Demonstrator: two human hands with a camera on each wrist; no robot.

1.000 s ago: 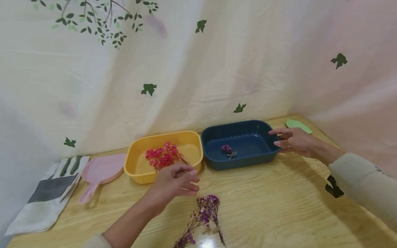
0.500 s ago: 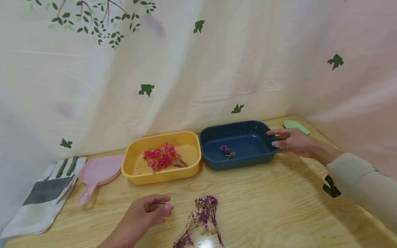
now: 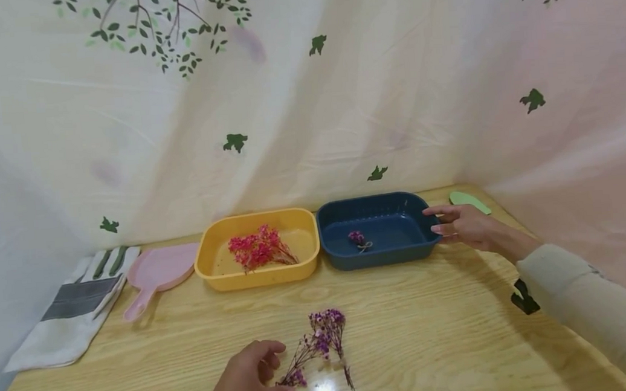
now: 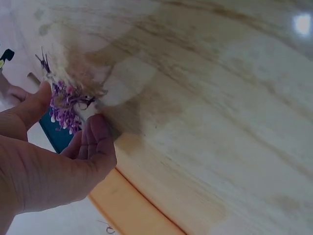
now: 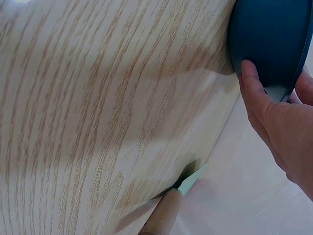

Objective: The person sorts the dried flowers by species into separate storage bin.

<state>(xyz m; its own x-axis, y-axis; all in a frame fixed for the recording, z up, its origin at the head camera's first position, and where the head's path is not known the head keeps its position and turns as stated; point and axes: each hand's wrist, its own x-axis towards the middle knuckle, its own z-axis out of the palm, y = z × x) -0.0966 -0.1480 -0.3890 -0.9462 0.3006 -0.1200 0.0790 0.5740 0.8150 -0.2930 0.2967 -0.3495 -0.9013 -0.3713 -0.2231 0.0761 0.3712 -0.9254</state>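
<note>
My left hand point(image 3: 249, 375) is low over the table beside two dried purple flower sprigs. Its thumb and fingers stand apart around the stem end of the left sprig point(image 3: 302, 357); the left wrist view shows purple blossoms point(image 4: 64, 110) beyond the gap. The other sprig point(image 3: 330, 327), its stems tied, lies to the right. At the right end of a dark blue tray point(image 3: 383, 257), my right hand point(image 3: 465, 227) holds the wall, with one digit along the outside and others at the rim. Inside the tray sits a small tied purple bunch point(image 3: 356, 238).
A yellow tray point(image 3: 259, 278) with a pink-red flower bunch point(image 3: 259, 248) adjoins the blue one. Farther left lie a pink pan-shaped board point(image 3: 162, 266) and a striped cloth point(image 3: 75, 309). A green blade-like tool point(image 3: 470, 201) lies behind my right hand, before the fabric backdrop point(image 3: 284, 100).
My left hand has moved from in front of the yellow tray down toward me, to the stems of the left purple sprig. My right hand has stayed at the blue tray.
</note>
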